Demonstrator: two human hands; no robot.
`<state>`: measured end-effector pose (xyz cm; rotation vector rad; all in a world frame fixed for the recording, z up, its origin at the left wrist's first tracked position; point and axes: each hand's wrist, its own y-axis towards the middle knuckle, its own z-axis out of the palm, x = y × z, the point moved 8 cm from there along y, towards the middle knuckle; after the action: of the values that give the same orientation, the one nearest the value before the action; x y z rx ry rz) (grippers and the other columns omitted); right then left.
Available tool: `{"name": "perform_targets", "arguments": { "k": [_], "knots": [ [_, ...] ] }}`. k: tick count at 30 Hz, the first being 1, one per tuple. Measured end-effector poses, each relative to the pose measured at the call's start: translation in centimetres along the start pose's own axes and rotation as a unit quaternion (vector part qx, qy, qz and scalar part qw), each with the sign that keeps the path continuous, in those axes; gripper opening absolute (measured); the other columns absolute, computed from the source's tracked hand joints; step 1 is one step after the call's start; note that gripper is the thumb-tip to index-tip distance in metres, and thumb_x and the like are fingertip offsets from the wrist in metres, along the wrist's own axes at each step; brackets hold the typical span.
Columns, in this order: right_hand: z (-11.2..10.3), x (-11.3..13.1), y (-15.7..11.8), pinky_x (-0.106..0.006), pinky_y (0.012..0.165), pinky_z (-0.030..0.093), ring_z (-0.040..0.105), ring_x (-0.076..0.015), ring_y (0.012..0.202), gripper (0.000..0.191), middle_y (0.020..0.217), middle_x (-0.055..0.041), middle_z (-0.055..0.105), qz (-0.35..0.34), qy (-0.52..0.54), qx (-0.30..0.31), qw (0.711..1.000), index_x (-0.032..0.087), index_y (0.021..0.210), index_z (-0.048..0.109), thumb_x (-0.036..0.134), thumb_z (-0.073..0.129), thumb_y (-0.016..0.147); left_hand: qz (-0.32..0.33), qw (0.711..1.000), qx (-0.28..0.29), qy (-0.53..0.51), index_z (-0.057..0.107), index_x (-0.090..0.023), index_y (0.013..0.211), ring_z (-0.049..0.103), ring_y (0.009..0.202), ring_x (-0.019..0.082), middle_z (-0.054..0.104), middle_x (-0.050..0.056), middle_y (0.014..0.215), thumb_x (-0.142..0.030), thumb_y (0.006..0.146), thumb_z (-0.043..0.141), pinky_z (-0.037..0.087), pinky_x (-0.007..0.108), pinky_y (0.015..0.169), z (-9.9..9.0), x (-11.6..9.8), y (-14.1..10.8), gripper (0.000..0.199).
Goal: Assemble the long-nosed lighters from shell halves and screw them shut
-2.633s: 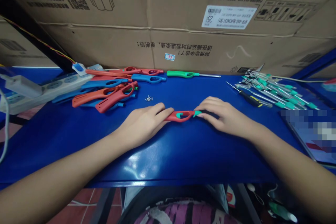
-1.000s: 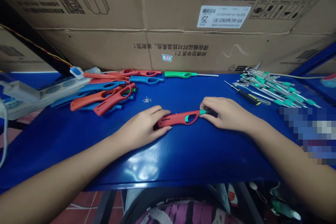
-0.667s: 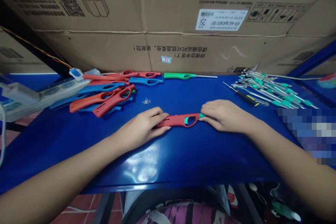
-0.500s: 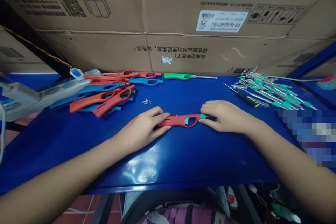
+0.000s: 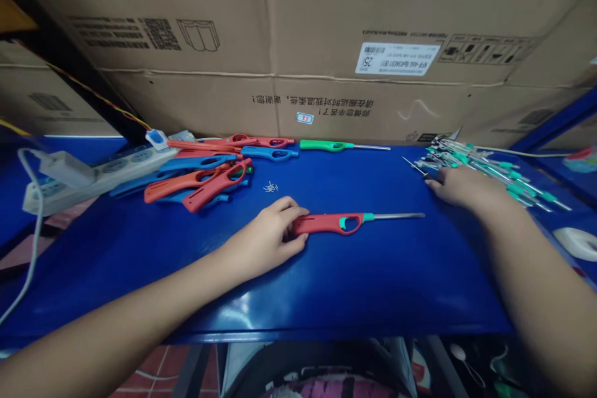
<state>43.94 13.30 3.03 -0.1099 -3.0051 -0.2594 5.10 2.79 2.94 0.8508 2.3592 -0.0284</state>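
Observation:
A red lighter [image 5: 326,223] with a teal trigger and a metal tube pointing right lies on the blue table [image 5: 354,286]. My left hand [image 5: 275,230] grips the rear end of its handle. At the right, my right hand [image 5: 466,186] is closed round the dark handle of a screwdriver [image 5: 415,166], whose thin shaft points up and left. That hand is beside a pile of metal tubes with teal fittings [image 5: 508,177]. Small screws [image 5: 270,187] lie in a little heap beyond my left hand.
Red, orange and blue lighter handles [image 5: 200,183] are piled at the left, by a white power strip [image 5: 116,168]. A green lighter [image 5: 326,145] lies near the cardboard box [image 5: 317,93] at the back. A white object [image 5: 577,242] is at the right edge.
My right hand has moved from the front end of the red lighter to the right and away from me, with the screwdriver. The lighter's metal tube is now visible. The camera view has shifted.

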Motion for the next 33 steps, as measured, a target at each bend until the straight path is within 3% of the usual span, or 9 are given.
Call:
{"name": "perform_targets", "arguments": {
  "k": [2, 4, 7, 11, 15, 22, 26, 29, 33],
  "knots": [
    [-0.6, 0.9, -0.2, -0.053, 0.069, 0.044, 0.063, -0.0418, 0.087, 0.035, 0.087, -0.0254, 0.063, 0.012, -0.02, -0.016, 1.0, 0.018, 0.066, 0.056, 0.046, 0.062, 0.086, -0.008, 1.0, 0.005, -0.018, 0.064, -0.015, 0.12, 0.061, 0.073, 0.012, 0.059, 0.005, 0.106, -0.015, 0.089, 0.063, 0.057, 0.027, 0.072, 0.0, 0.0, -0.1, 0.032],
    [-1.5, 3.7, -0.8, -0.048, 0.071, 0.043, 0.064, -0.0367, 0.089, 0.034, 0.097, -0.0271, 0.064, -0.008, -0.01, -0.039, 0.999, 0.017, 0.08, 0.059, 0.045, 0.049, 0.096, -0.012, 1.0, 0.009, -0.021, 0.064, -0.016, 0.121, 0.062, 0.075, 0.012, 0.06, 0.005, 0.107, -0.014, 0.089, 0.062, 0.057, 0.028, 0.074, -0.1, -0.2, -0.2, 0.031],
    [-2.2, 10.3, -2.2, -0.04, 0.07, 0.045, 0.066, -0.0277, 0.076, 0.025, 0.084, -0.0145, 0.069, -0.098, 0.104, -0.057, 0.988, 0.02, 0.098, 0.059, 0.041, 0.046, 0.099, -0.002, 1.0, 0.014, -0.009, 0.063, -0.016, 0.124, 0.064, 0.082, 0.015, 0.06, 0.007, 0.111, -0.014, 0.092, 0.061, 0.057, 0.031, 0.079, 0.0, -0.6, -0.2, 0.033],
    [-0.8, 19.8, -4.4, -0.035, 0.073, 0.048, 0.067, -0.0245, 0.085, 0.023, 0.097, -0.0091, 0.072, -0.249, 0.162, 0.018, 0.955, 0.021, 0.099, 0.06, 0.038, 0.045, 0.1, 0.012, 1.0, 0.011, 0.001, 0.062, -0.017, 0.128, 0.065, 0.092, 0.018, 0.061, 0.009, 0.112, -0.017, 0.094, 0.061, 0.058, 0.035, 0.085, 0.3, -0.9, -0.3, 0.034],
    [0.9, 25.0, -4.5, -0.032, 0.069, 0.046, 0.066, -0.0231, 0.086, 0.025, 0.101, -0.0097, 0.072, -0.295, 0.102, 0.053, 0.949, 0.02, 0.1, 0.06, 0.036, 0.041, 0.102, 0.022, 0.999, -0.005, 0.023, 0.059, -0.017, 0.126, 0.063, 0.106, 0.024, 0.064, 0.01, 0.116, -0.02, 0.094, 0.063, 0.055, 0.042, 0.095, 0.3, -0.8, -0.3, 0.033],
    [2.2, 27.5, -3.7, -0.031, 0.072, 0.044, 0.063, -0.0237, 0.093, 0.022, 0.105, -0.0105, 0.068, -0.34, 0.093, 0.072, 0.933, 0.02, 0.104, 0.06, 0.035, 0.045, 0.101, -0.022, 1.0, -0.016, 0.002, 0.048, -0.018, 0.126, 0.063, 0.105, 0.027, 0.065, 0.01, 0.118, -0.036, 0.088, 0.071, 0.055, 0.046, 0.093, -0.2, -0.5, -0.4, 0.048],
    [2.1, 27.0, -3.7, -0.033, 0.076, 0.045, 0.062, -0.0223, 0.092, 0.022, 0.106, -0.0097, 0.067, -0.34, 0.119, 0.06, 0.931, 0.019, 0.104, 0.059, 0.035, 0.043, 0.102, 0.001, 0.998, -0.056, -0.003, 0.06, -0.018, 0.106, 0.06, 0.115, 0.026, 0.059, 0.012, 0.128, -0.035, 0.098, 0.058, 0.051, 0.046, 0.101, -1.1, -1.1, -0.4, 0.019],
    [0.8, 26.5, -3.7, -0.032, 0.078, 0.046, 0.062, -0.0202, 0.09, 0.022, 0.103, -0.0077, 0.067, -0.336, 0.185, 0.042, 0.923, 0.02, 0.102, 0.059, 0.036, 0.044, 0.102, 0.038, 0.996, -0.074, 0.018, 0.067, -0.019, 0.087, 0.06, 0.114, 0.024, 0.059, 0.009, 0.131, -0.029, 0.102, 0.049, 0.041, 0.049, 0.111, -1.5, -1.7, -0.4, 0.026],
    [-2.0, 24.1, -4.0, -0.035, 0.08, 0.046, 0.061, -0.0204, 0.089, 0.02, 0.098, -0.0056, 0.069, -0.274, 0.36, 0.014, 0.892, 0.02, 0.098, 0.064, 0.038, 0.058, 0.094, 0.053, 0.995, -0.084, 0.012, 0.069, -0.021, 0.085, 0.063, 0.105, 0.021, 0.064, 0.006, 0.124, -0.026, 0.097, 0.06, 0.04, 0.048, 0.11, -1.6, -1.6, -0.4, 0.015]
  ]
}}
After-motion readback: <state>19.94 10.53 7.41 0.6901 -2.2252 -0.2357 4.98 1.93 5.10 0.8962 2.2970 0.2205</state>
